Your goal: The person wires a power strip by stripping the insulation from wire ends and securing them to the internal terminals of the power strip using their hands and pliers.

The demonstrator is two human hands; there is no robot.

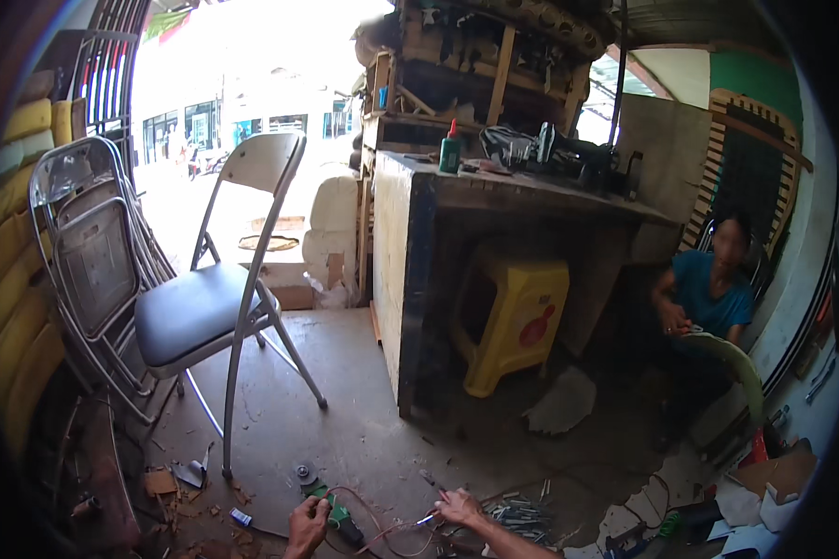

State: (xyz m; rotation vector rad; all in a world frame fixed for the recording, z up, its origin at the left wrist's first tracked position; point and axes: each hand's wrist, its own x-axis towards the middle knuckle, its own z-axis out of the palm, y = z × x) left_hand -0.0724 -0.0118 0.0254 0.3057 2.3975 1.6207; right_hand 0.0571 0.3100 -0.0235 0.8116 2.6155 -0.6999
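Note:
My left hand [309,527] is low in the middle, its fingers pressed together beside a green power tool [341,518] on the floor. A thin reddish cord [371,508] loops away from its fingertips; what exactly they pinch is hidden. A round metal disc [305,473] shows just beyond that hand. To the right, my right hand [460,509] reaches in with its fingers closed around a slim tool [430,481], which points up and left. Several loose metal pieces [529,518] lie in a heap by my right forearm.
A folding chair [199,312] stands ahead left, by several folded chairs [98,261]. A workbench [393,279] shelters a yellow stool [520,321]. A person [713,298] sits at the right holding a curved pale piece. Scraps [172,498] and cardboard [781,470] litter the floor.

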